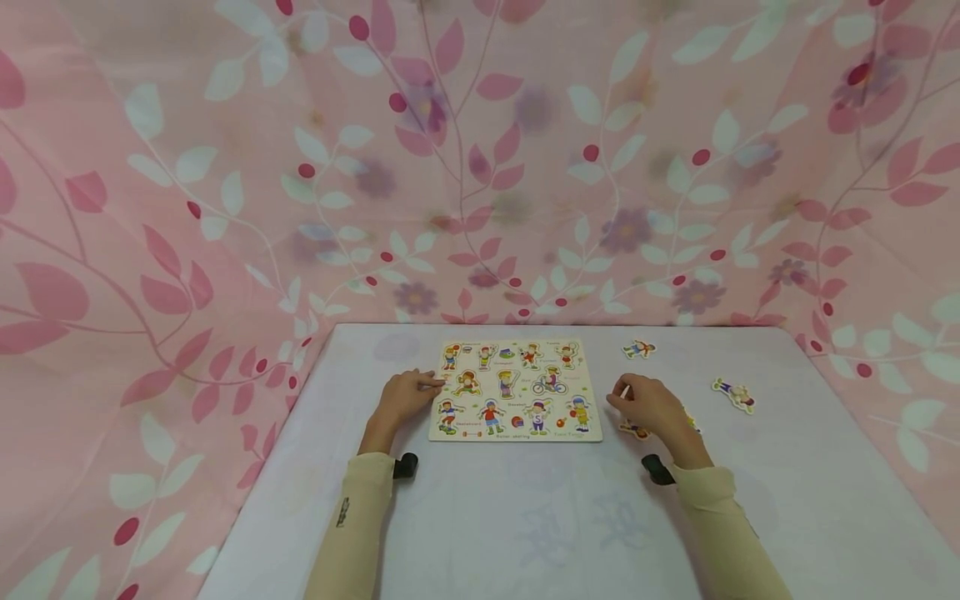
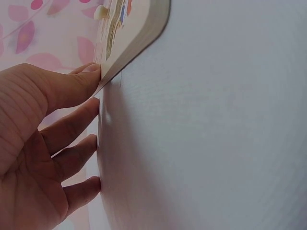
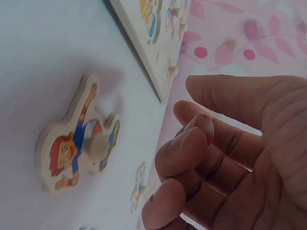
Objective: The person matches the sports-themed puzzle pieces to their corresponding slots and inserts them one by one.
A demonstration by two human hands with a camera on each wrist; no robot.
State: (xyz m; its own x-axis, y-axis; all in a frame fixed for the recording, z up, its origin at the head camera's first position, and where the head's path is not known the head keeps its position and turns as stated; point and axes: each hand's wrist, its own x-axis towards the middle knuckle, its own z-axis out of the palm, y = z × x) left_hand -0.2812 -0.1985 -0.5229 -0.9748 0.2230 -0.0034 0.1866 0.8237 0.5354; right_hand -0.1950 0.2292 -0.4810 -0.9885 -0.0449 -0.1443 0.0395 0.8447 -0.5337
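Note:
A wooden peg puzzle board point(image 1: 517, 437) with printed children playing sports lies flat on the table. At its left edge is my left hand point(image 1: 405, 398); in the left wrist view the thumb point(image 2: 79, 88) touches the board's edge while other fingertips point(image 2: 91, 143) rest on the table. Just right of the board hovers my right hand point(image 1: 651, 408), fingers loosely bent and nothing held. Below it lies a knobbed puzzle piece point(image 3: 62, 155) of a red-haired child in blue; from the head view the hand partly covers this piece point(image 1: 632, 429).
Two more pieces lie to the right, one piece point(image 1: 638, 348) near the back and another piece point(image 1: 733, 395) farther right. A further piece point(image 1: 692, 419) is mostly hidden by the right hand. A pink floral curtain point(image 1: 517, 167) hangs behind the white table point(image 1: 510, 517).

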